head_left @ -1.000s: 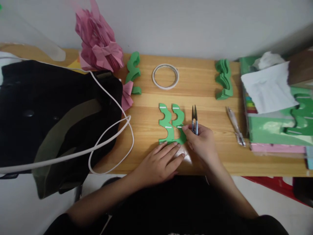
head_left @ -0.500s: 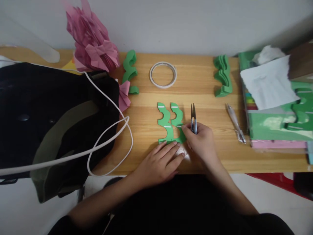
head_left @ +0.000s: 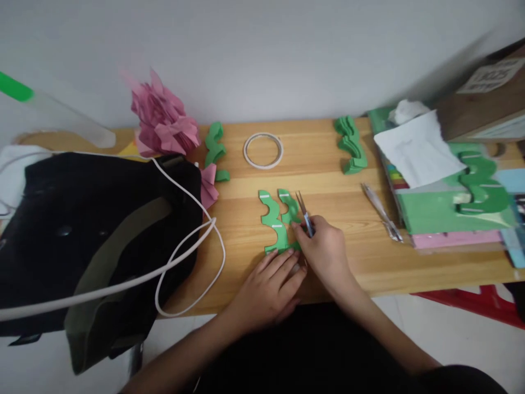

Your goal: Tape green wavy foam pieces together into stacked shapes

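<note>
Two wavy green paper cut-outs [head_left: 275, 220] lie side by side near the front of the wooden table [head_left: 328, 180], each with small white strips on it. My left hand [head_left: 268, 284] lies flat with its fingers stretched out, fingertips on the cut-outs' lower ends. My right hand [head_left: 326, 251] is closed round small thread snips [head_left: 304, 212], whose blades point up and left over the right cut-out. A roll of white tape [head_left: 263, 150] sits behind them.
A black bag [head_left: 90, 230] with a white cord covers the table's left side. Pink folded paper [head_left: 164, 123] stands at the back left, more green cut-outs [head_left: 350, 143] at the back. A pen [head_left: 379, 212] and stacked coloured sheets [head_left: 447, 219] lie right.
My right hand with the snips has shifted left, the blades now tilted over the right cut-out. My head has lifted, so the whole table sits lower in view. The left hand stays put.
</note>
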`<move>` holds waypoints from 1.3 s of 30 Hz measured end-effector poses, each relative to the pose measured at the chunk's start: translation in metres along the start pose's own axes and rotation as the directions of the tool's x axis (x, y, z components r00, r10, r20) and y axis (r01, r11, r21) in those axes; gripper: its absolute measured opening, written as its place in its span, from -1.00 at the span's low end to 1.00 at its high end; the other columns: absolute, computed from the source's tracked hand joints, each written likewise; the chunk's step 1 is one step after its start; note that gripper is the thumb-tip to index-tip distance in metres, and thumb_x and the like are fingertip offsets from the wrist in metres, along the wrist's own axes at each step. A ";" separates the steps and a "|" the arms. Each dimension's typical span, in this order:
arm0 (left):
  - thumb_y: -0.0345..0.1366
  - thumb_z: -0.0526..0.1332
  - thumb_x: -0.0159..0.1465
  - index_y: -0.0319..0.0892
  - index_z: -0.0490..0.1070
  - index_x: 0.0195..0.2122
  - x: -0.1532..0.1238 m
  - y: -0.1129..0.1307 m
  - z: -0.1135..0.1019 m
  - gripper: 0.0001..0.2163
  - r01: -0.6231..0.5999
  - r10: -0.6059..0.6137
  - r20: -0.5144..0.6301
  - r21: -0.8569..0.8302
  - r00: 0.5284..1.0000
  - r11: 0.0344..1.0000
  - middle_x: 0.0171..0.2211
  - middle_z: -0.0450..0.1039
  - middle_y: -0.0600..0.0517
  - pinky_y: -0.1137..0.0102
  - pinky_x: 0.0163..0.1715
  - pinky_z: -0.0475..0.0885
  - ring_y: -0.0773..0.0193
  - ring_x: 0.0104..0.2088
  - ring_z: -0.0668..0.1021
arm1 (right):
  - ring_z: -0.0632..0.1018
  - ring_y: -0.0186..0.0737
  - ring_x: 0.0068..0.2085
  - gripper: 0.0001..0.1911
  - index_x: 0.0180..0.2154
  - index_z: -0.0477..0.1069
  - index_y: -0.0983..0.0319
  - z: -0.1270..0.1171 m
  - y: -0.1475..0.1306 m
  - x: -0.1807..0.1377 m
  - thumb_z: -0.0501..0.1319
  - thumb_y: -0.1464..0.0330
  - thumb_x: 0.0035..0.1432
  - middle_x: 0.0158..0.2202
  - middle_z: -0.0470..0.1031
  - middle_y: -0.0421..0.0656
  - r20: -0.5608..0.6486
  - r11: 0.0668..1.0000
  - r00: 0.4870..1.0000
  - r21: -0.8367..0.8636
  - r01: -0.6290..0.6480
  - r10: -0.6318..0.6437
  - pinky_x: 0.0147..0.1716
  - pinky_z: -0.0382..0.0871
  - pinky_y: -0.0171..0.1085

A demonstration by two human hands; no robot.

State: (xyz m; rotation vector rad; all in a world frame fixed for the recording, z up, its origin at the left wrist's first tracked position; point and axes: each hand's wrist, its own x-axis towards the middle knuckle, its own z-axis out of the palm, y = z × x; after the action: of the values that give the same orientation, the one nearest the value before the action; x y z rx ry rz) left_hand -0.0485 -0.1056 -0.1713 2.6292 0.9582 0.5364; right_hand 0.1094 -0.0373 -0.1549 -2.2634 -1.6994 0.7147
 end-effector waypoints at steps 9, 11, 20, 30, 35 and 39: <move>-0.24 0.10 0.33 -0.32 0.30 0.12 -0.002 -0.003 0.000 -0.62 0.023 -0.023 0.003 -0.077 1.000 0.997 0.17 0.39 -0.27 0.06 0.18 0.32 0.01 0.22 0.40 | 0.44 -0.23 -0.58 -0.70 -0.57 0.30 0.19 -0.012 0.022 0.012 0.23 0.15 0.05 -0.64 0.43 -0.17 -0.039 0.973 0.992 0.193 0.129 -0.124 -0.56 0.16 -0.30; -0.26 0.13 0.32 -0.29 0.27 0.15 -0.003 -0.005 -0.002 -0.60 0.043 -0.044 -0.004 -0.163 0.999 0.986 0.19 0.37 -0.26 0.04 0.19 0.32 0.02 0.24 0.37 | 0.34 -0.31 -0.65 -0.66 -0.57 0.28 0.18 -0.018 0.034 0.009 0.17 0.11 0.09 -0.71 0.32 -0.25 -0.044 0.914 0.993 0.388 0.118 -0.109 -0.61 0.13 -0.32; -0.35 0.23 0.29 -0.04 0.35 0.14 -0.005 0.010 -0.017 -0.62 0.153 -0.363 -0.003 -0.903 0.932 0.400 0.11 0.43 -0.09 0.17 0.14 0.33 0.13 0.13 0.46 | 0.16 -0.47 -0.76 -0.60 -0.40 0.40 0.24 -0.042 0.037 -0.047 0.33 0.02 -0.01 -0.76 0.14 -0.42 0.281 0.555 0.958 0.807 -0.201 -0.062 -0.79 -0.02 -0.41; -0.23 0.32 0.23 -0.04 0.48 0.05 -0.009 0.018 0.000 -0.65 0.141 -0.413 0.190 -0.979 0.891 -0.148 -0.12 0.50 -0.03 0.31 -0.06 0.35 0.24 -0.14 0.50 | 0.10 -0.50 -0.79 -0.60 -0.40 0.37 0.22 -0.036 0.032 -0.064 0.39 0.06 -0.08 -0.81 0.12 -0.46 0.468 0.485 0.879 0.793 -0.369 -0.097 -0.82 -0.05 -0.43; -0.24 0.26 0.27 -0.07 0.42 0.10 -0.012 0.018 -0.007 -0.65 0.232 -0.391 0.190 -0.971 0.901 0.063 -0.14 0.46 -0.05 0.28 -0.07 0.41 0.22 -0.13 0.51 | 0.08 -0.51 -0.79 -0.59 -0.45 0.34 0.21 -0.034 0.033 -0.063 0.38 0.04 -0.10 -0.81 0.10 -0.46 0.492 0.506 0.866 0.772 -0.384 -0.093 -0.82 -0.08 -0.43; -0.35 0.15 0.32 -0.14 0.40 0.09 -0.014 0.017 -0.016 -0.69 0.329 -0.438 0.089 -0.795 0.894 0.510 -0.11 0.43 -0.09 0.29 -0.12 0.46 0.22 -0.15 0.52 | 0.09 -0.50 -0.76 -0.60 -0.47 0.32 0.21 -0.036 0.035 -0.061 0.35 0.03 -0.06 -0.80 0.11 -0.44 0.451 0.574 0.889 0.751 -0.328 -0.081 -0.78 -0.05 -0.43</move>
State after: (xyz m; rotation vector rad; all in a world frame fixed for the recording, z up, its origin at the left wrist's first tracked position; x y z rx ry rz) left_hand -0.0556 -0.1251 -0.1532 1.5182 0.9863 0.7878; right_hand 0.1443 -0.1014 -0.1251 -1.5873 -0.9424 1.7351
